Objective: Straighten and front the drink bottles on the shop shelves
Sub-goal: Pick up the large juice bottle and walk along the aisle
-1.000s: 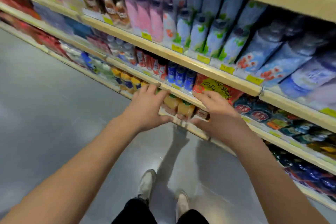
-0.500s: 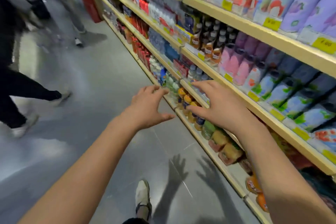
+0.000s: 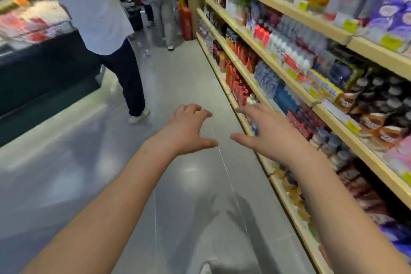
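Note:
Drink bottles fill the wooden shop shelves along the right side of the aisle: red bottles, blue-wrapped water packs and dark-capped brown bottles. My left hand hovers over the grey floor with loosely spread fingers and holds nothing. Also empty, my right hand has its fingers spread in front of the lower shelves and touches no bottle.
A person in a white shirt and dark trousers walks in the aisle ahead on the left. Another person stands farther back. A dark display counter lines the left side. A red extinguisher stands at the shelf end.
Both hands have come off the orange-capped bottles on the low shelf and now hang free. The view has swung left, down the aisle, and the people have come into sight.

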`<state>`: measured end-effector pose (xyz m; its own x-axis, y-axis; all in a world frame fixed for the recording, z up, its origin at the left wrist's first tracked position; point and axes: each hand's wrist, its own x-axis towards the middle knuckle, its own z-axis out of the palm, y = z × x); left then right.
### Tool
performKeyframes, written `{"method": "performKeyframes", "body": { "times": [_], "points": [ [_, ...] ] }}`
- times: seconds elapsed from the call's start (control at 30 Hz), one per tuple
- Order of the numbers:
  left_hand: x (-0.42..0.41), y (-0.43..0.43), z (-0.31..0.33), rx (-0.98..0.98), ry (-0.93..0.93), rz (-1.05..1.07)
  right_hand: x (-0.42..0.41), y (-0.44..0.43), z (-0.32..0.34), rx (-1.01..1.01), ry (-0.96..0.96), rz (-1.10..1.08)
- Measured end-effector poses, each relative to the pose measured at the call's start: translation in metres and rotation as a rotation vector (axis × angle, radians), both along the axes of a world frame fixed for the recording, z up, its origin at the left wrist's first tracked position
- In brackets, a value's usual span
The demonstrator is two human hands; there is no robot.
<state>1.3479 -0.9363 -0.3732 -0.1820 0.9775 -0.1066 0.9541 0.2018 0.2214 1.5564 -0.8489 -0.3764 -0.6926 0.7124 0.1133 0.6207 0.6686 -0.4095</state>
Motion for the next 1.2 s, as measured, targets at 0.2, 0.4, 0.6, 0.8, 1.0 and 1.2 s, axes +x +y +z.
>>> {"method": "performKeyframes", "body": {
  "times": [0.2,0.4,0.6,0.8,1.0,1.2],
  "points": [
    [-0.083,0.041,0.003,0.038,-0.015,0.050,-0.083,0.049,0.008,-0.004,0.002,0.048],
    [-0.140,0.104,-0.002,0.062,-0.004,0.085,-0.143,0.125,0.006,-0.010,0.008,0.088],
    [-0.193,0.207,-0.002,0.074,0.018,0.104,-0.197,0.239,-0.002,0.008,0.008,0.116],
    [-0.237,0.315,-0.005,0.048,0.023,0.139,-0.241,0.357,-0.008,-0.029,-0.010,0.138],
    [-0.289,0.394,-0.012,0.031,-0.013,0.181,-0.300,0.445,-0.011,-0.043,-0.037,0.182],
    [-0.367,0.471,-0.017,0.017,-0.015,0.192,-0.378,0.520,-0.023,-0.056,-0.039,0.182]
  ]
}}
